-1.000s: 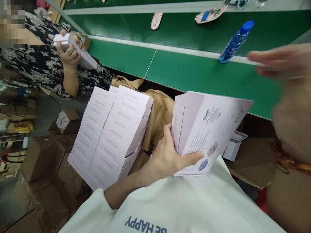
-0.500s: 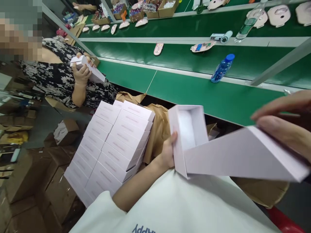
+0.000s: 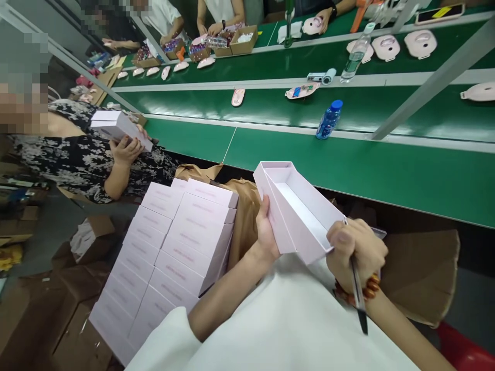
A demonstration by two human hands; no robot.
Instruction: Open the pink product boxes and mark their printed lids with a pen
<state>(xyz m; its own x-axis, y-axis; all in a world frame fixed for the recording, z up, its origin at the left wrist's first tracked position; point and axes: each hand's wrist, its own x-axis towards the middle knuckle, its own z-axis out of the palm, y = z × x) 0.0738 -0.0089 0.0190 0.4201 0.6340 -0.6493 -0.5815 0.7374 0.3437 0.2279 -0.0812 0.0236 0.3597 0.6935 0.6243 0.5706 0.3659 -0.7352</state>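
A long white cardboard box (image 3: 273,214) is tilted in front of my chest, its pale hollow inside facing up. My left hand (image 3: 267,229) is closed around its left side, thumb along the outer wall. At the box's near right end my right hand (image 3: 356,246) is clenched around a pen (image 3: 358,293), whose black end points down toward me. The pen's other end shows just above the fist, beside the box's rim. I cannot tell whether the right fingers also grip the rim. Left of my arm stands a stack of white boxes (image 3: 185,232) with faint print.
A green workbench (image 3: 278,154) runs across the front, with a blue-capped bottle (image 3: 329,119), a clear bottle (image 3: 358,54) and pink-white casings on it. A co-worker (image 3: 127,149) at left holds white boxes. Brown cartons (image 3: 417,273) stand low on both sides; a metal post (image 3: 425,77) slants at right.
The box's long panel no longer stretches out to the right; the box is turned with its hollow toward me. My right hand has come in from the far right and now shows a pen.
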